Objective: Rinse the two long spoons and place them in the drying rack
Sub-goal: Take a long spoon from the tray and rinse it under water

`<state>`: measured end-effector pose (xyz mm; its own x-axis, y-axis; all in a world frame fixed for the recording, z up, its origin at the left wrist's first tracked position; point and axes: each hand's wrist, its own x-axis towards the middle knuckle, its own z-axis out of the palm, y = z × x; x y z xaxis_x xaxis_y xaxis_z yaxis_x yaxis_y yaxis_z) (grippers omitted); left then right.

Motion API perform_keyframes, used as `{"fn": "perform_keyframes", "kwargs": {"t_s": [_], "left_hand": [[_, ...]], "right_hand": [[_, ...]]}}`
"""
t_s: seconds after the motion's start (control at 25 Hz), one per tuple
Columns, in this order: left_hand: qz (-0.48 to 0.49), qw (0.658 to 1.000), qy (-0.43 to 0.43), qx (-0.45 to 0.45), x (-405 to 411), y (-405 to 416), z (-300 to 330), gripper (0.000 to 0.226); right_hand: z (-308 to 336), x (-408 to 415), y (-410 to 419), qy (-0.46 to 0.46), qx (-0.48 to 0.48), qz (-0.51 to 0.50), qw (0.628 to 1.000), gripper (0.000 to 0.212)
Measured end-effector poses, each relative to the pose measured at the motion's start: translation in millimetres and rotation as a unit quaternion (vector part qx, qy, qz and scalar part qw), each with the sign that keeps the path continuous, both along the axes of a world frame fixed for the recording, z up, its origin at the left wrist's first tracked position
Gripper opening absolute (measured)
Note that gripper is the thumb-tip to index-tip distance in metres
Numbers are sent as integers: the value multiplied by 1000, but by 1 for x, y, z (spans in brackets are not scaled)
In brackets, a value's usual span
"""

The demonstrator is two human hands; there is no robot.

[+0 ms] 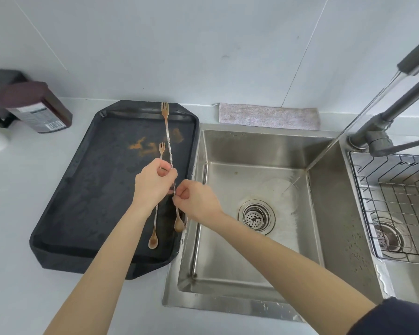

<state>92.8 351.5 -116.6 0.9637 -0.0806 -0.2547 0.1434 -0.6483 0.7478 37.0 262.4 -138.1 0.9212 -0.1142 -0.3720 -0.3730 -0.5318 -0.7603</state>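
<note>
Head view, single frame, itemised. Left hand [153, 182]: centre of frame, above the black tray [65, 238], fingers curled round the shorter spoon [155, 213], whose bowl hangs at lower centre and whose fork end pokes out above my knuckles. Right hand [194, 201]: just right of it, fingertips pinched on the twisted stem of the longer spoon [169, 151]; its fork end reaches the tray's top rim, its bowl hangs near the tray's right edge. Both spoons are off the tray floor as far as I can judge, and neither is under water. Sink [324, 226]: right of centre, a thin stream [324, 153] slanting down from the tap [373, 136] at upper right and landing beside the drain [257, 217]. Rack [363, 201]: wire basket at far right edge. Also present: cloth [269, 116] behind the sink, dark bottle [34, 107] at upper left, brown residue on the tray. Step in hand, my judgement: separating the two stems. To do it well I would hold each mid-stem, carry them right, and turn both ends through the stream before racking.
</note>
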Motion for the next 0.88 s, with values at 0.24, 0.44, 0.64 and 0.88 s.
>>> {"fn": "perform_keyframes", "kwargs": {"t_s": [0.24, 0.44, 0.64, 0.88], "left_hand": [[-29, 994, 34, -103, -22, -34, 18, 5], [-57, 975, 65, -206, -50, -70, 21, 13], [-79, 958, 103, -255, -78, -119, 21, 11], [-173, 955, 107, -215, -93, -164, 15, 16]], "right_hand": [[13, -29, -43, -15, 24, -39, 999, 13], [12, -66, -79, -35, -21, -62, 997, 6], [7, -100, -126, -12, -34, -88, 995, 14], [40, -108, -202, -97, -12, -164, 982, 26]]}}
